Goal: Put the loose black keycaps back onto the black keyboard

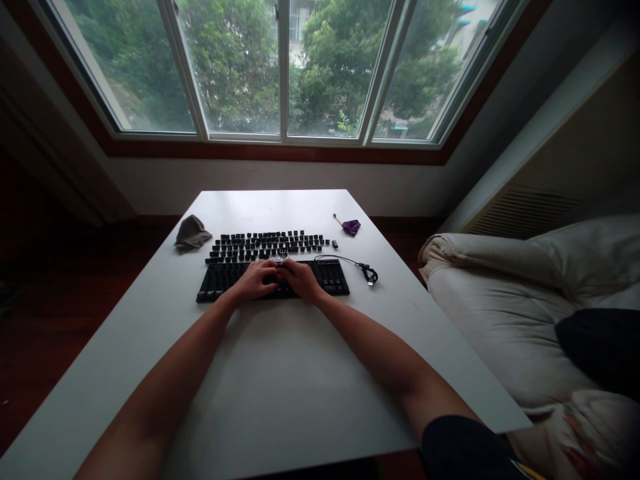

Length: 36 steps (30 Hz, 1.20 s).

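Note:
A black keyboard (210,283) lies flat on the white table, with both hands over its middle. My left hand (256,279) rests on it with fingers bent inward, closed near the right hand's fingertips. My right hand (299,277) is closed too, its fingers pinched together. A small thing with thin, light wire loops (279,256) shows just beyond the fingertips; whether either hand grips it is unclear. The fingers hide the keyboard part beneath them. Behind the keyboard, loose black keycaps (250,245) stand in several rows.
A grey cloth (192,233) lies at the table's left edge. To the right are a purple cloth (351,227), a thin brush-like stick (337,218), a small black piece (335,245) and a bundled USB cable (369,272). A beige sofa (480,307) flanks the table (280,387).

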Motion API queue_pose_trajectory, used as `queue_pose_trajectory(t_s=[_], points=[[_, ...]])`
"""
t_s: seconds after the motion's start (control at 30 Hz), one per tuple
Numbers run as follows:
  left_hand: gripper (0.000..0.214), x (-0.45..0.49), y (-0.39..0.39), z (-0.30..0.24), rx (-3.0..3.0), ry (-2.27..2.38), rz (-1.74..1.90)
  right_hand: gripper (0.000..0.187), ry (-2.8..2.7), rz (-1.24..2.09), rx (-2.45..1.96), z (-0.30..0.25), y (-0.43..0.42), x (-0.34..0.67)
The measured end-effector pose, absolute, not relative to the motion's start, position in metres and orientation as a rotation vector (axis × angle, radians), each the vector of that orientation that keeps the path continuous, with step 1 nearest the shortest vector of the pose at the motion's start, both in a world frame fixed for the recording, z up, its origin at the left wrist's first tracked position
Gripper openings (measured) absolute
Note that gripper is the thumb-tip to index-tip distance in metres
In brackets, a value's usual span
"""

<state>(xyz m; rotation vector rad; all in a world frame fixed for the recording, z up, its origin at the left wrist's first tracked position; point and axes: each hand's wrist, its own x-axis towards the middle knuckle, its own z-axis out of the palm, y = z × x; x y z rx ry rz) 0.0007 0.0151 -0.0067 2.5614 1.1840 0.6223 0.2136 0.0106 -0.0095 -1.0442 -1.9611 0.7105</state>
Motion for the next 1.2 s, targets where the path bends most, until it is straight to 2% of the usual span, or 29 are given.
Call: queue_pose_trajectory(t_s=[0.43,0.67,1.2], points=[[0.014,0.001,0.017,-0.007,2.54,1.141,0.652,0.026,-1.889,0.784,-1.036,-0.015,0.015,0.214],[0.014,0.003,0.015,-0.006,2.551,1.115,0.674,0.035,-1.548,1.096,-0.926,-0.02,0.03,0.214],[0.016,0.004,0.015,-0.008,2.582,1.152,0.676,0.027,-1.875,0.892,-0.928,-0.022,0.026,0.215]])
